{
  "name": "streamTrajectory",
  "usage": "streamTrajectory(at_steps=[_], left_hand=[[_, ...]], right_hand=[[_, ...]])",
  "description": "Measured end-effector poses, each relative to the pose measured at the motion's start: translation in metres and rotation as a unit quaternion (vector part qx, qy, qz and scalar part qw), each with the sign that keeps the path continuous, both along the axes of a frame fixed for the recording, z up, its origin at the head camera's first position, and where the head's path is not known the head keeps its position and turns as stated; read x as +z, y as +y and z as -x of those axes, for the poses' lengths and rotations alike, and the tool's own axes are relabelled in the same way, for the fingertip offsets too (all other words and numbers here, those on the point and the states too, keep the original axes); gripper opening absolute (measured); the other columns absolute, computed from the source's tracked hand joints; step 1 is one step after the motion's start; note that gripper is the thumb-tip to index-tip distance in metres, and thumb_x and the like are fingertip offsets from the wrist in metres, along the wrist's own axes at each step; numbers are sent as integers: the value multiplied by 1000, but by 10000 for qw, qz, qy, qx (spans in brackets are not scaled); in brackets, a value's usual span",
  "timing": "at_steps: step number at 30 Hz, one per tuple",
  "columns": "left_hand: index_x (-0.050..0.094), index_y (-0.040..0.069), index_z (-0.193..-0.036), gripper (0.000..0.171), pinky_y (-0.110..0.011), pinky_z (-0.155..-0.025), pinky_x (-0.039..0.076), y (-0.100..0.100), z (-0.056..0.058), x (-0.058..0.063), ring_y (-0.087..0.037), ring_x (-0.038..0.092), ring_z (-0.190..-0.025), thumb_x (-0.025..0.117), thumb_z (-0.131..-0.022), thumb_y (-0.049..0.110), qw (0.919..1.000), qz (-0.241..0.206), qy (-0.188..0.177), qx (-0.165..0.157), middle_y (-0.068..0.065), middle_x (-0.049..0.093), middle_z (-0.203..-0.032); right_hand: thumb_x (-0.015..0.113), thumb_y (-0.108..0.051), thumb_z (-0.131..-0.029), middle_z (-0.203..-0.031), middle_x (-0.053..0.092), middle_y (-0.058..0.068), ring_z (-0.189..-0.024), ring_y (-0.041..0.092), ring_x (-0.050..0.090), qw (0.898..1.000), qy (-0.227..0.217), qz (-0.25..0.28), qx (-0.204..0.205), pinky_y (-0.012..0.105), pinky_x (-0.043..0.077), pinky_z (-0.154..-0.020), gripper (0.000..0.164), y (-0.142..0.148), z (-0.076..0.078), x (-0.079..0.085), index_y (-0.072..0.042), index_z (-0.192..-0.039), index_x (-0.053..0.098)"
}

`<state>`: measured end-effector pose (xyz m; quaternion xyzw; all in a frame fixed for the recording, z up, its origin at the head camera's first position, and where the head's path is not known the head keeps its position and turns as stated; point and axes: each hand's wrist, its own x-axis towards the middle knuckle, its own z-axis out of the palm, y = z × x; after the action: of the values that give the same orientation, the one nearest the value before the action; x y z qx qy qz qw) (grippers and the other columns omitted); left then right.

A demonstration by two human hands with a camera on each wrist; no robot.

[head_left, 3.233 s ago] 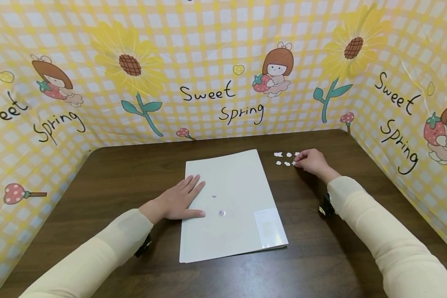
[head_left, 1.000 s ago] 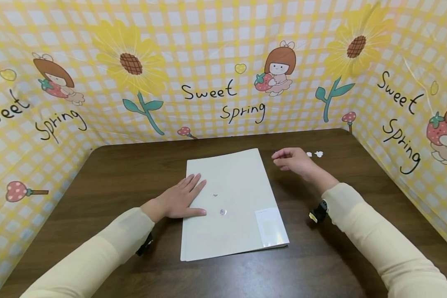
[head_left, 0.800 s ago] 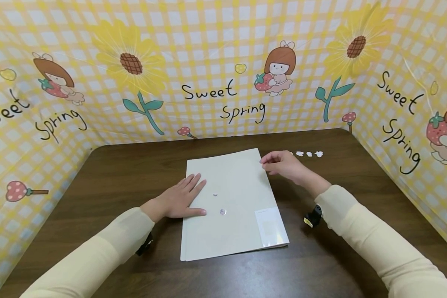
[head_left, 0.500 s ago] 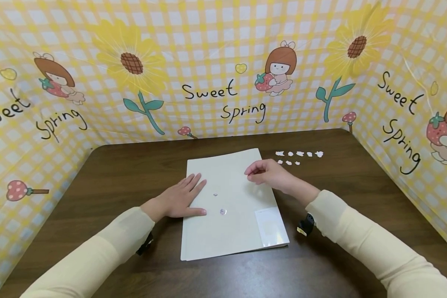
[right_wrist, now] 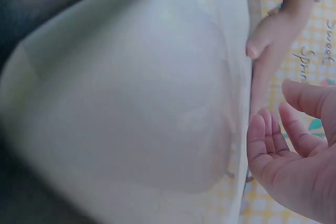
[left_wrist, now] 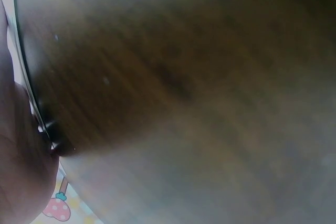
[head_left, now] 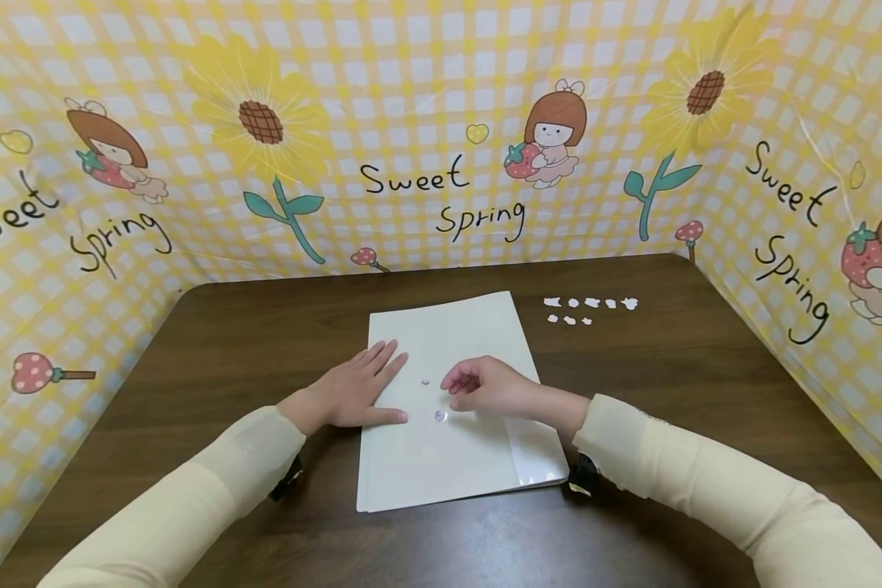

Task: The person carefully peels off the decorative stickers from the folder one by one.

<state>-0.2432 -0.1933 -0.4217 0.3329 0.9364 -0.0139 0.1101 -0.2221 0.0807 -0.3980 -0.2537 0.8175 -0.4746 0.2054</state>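
A large white folder or album (head_left: 419, 465) lies on the table, with two small shiny, clear-looking stickers (head_left: 439, 416) on its face. My left hand (head_left: 349, 394) rests flat on its left edge, fingers spread. My right hand (head_left: 488, 385) is over the folder's middle, just right of the two stickers. Its thumb and forefinger tips come close together, the other fingers curled; I cannot tell whether a small piece is between them. In the right wrist view, the curled fingers (right_wrist: 257, 135) show beside the folder. Several small white cut-out pieces (head_left: 592, 303) lie in two rows beyond the folder's right edge.
The dark wooden table (head_left: 265, 310) ends at a yellow checked cloth wall (head_left: 412, 98) behind and at both sides. A clear pocket or label (head_left: 542, 469) glints at the folder's lower right corner. The left wrist view shows mostly blurred tabletop.
My right hand has travelled from the white pieces leftward and nearer, onto the folder's middle, uncovering both rows. My left hand has stayed on the folder's left edge.
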Motion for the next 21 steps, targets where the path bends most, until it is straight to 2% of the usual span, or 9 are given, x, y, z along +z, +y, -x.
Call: streamTrajectory(at_steps=[7,21], left_hand=[[12,9,-157,106,-47,-115,15,-1,1,-3,-35,4,-146,32,-84,83,9999,-37,73,-66,-19,4,-160],[16,5,-156,102,-49,-114,17,-2,0,-1,-38,8,-146,38,-87,77,9998,-125,74,-109,-22,7,-160]], right_hand=[[71,3,-83,-85,65,0,-80,12,58,9992,125,-221,298,22,50,-73,17,-8,-1,-7,1,-100,68],[77,-2,-80,-72,58,-6,-71,7,52,9942,694,-785,243,21,45,-70,12,-19,-5,-16,-7,-88,70]])
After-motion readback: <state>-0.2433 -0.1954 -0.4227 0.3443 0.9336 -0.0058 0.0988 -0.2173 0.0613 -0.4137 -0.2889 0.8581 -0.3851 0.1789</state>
